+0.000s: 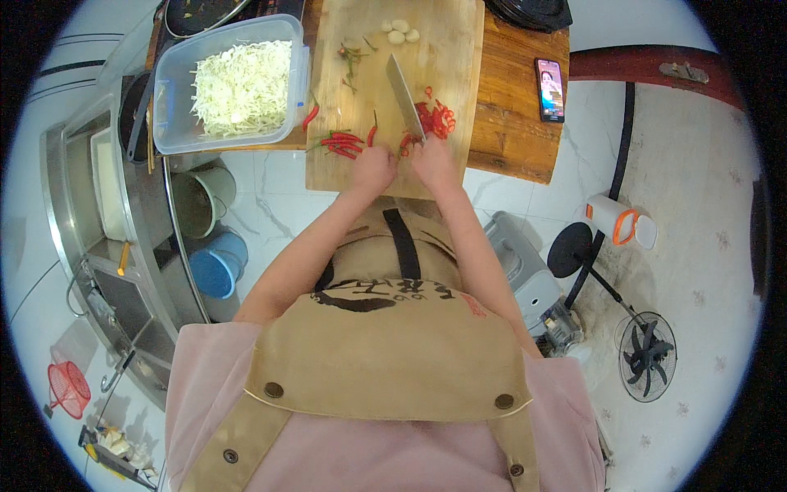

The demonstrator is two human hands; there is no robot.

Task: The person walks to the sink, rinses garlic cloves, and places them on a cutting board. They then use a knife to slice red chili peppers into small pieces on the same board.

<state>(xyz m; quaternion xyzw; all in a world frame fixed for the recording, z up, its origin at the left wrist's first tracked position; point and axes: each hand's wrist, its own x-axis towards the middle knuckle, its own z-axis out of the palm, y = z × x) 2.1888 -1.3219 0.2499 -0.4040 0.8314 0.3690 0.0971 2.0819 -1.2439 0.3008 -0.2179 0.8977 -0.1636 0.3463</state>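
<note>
My right hand (435, 163) grips a kitchen knife (404, 95), its broad blade angled up and to the left over the wooden cutting board (326, 175). Sliced red chillies (438, 118) lie in a heap on the blade's right side, and a few more pieces are close to my fingers. Curled at the board's near part is my left hand (375, 169); a single red chilli (372, 133) lies just beyond its fingers. Whether those fingers pinch anything is hidden. Whole red chillies (341, 144) are bunched to its left. Peeled garlic cloves (398, 37) and green chilli stems (350, 56) rest farther up.
Left of the board stands a clear plastic container (175, 101) of shredded cabbage (243, 89). One red chilli (312, 115) lies beside it. A lit phone (550, 90) rests on the wooden table (510, 117). Buckets (212, 264) and a steel sink unit (132, 289) are left; a fan (647, 357) is right.
</note>
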